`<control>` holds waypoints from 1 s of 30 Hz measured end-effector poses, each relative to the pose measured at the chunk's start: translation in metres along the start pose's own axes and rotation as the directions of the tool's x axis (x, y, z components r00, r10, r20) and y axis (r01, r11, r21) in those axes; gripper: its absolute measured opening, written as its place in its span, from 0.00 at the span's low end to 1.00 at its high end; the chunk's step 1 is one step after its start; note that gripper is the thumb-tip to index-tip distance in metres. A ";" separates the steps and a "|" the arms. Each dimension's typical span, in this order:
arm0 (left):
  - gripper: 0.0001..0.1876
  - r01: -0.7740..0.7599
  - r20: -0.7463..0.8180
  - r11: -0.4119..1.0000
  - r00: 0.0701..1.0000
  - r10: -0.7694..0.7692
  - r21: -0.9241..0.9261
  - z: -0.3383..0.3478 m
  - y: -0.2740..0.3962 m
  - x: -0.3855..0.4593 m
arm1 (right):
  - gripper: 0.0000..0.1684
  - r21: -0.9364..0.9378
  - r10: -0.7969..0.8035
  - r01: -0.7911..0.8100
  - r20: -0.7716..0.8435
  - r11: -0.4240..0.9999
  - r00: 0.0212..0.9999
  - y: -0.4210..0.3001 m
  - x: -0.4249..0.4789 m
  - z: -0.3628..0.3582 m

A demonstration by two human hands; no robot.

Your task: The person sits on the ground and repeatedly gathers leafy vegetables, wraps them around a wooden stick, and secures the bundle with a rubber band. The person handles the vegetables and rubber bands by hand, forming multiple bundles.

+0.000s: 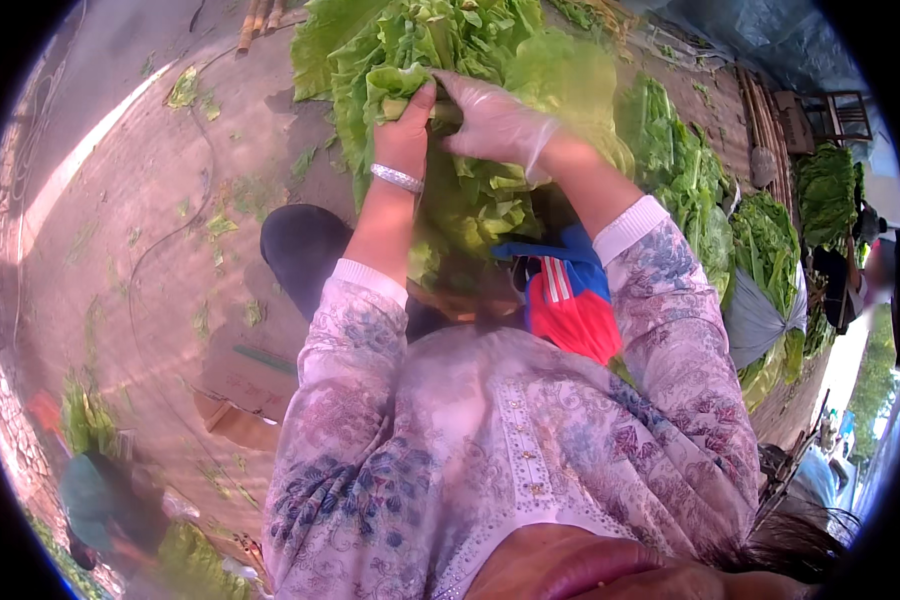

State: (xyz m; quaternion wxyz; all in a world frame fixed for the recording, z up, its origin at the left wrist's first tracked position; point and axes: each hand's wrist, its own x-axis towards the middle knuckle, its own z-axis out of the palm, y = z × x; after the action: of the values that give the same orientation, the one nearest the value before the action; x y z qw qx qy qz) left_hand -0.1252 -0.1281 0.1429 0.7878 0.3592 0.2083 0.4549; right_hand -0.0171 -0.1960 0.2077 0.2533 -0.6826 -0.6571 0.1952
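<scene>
My left hand (409, 116), with a silvery bangle at its wrist, grips a pale green leaf stalk (396, 109) of leafy lettuce-like greens, its thumb on top. Close beside it on the right is my right hand (469, 116) in a thin clear plastic glove. Its fingertips reach in among the leaves by the same stalk; whether they are closed on it is hidden. Large loose leaves (562, 82) spread behind and around both hands, and more hang below them over my lap. A blue and red cloth (570, 292) with white stripes lies under my right forearm.
Heaps of leafy greens (675, 150) line the right, one bundle in a grey plastic wrap (757, 315). Bamboo poles (761, 112) and a wooden chair (840, 116) stand beyond. At left are a cardboard box (247, 382), leaf scraps and a thin cable. People are at lower left and far right.
</scene>
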 end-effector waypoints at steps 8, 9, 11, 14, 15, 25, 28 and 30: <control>0.23 0.281 0.135 0.933 0.957 -0.256 -0.226 -0.024 0.013 -0.001 | 0.43 0.168 0.340 -0.504 0.556 0.847 0.758 0.023 -0.032 -0.021; 0.22 0.267 0.130 0.926 0.962 -0.240 -0.268 -0.023 0.012 -0.001 | 0.41 0.263 0.372 -0.659 0.654 0.705 0.659 0.014 -0.036 -0.015; 0.21 0.314 0.200 0.924 0.941 -0.272 -0.220 -0.031 0.013 -0.004 | 0.37 0.148 0.441 -0.634 0.599 0.759 0.668 0.020 -0.043 -0.007; 0.18 0.425 0.429 0.888 0.845 -0.319 -0.176 -0.065 0.027 0.000 | 0.34 0.040 0.447 -0.517 0.449 0.855 0.774 0.037 -0.046 -0.026; 0.17 0.435 0.345 0.900 0.851 -0.395 -0.042 -0.073 0.039 0.001 | 0.31 0.071 0.430 -0.507 0.439 0.859 0.789 0.044 -0.046 -0.041; 0.13 0.391 0.165 0.778 0.836 -0.524 0.492 -0.077 0.096 0.046 | 0.24 -0.528 0.555 -0.224 0.631 0.819 0.542 0.048 -0.045 -0.013; 0.12 0.385 0.282 0.741 0.750 -0.599 0.551 -0.054 0.096 0.034 | 0.27 -0.301 0.436 -0.316 0.581 0.900 0.687 0.065 -0.022 0.039; 0.11 0.415 0.320 0.652 0.627 -0.710 0.634 -0.042 0.095 0.020 | 0.30 -0.162 0.434 -0.404 0.413 0.900 0.801 0.084 -0.017 0.072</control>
State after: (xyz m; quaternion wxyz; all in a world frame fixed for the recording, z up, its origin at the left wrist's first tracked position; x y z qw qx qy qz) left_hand -0.1967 -0.0633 0.1871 0.7942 0.5762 0.1921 -0.0197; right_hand 0.0055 -0.2067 0.0984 0.0263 -0.7567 -0.5360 0.3734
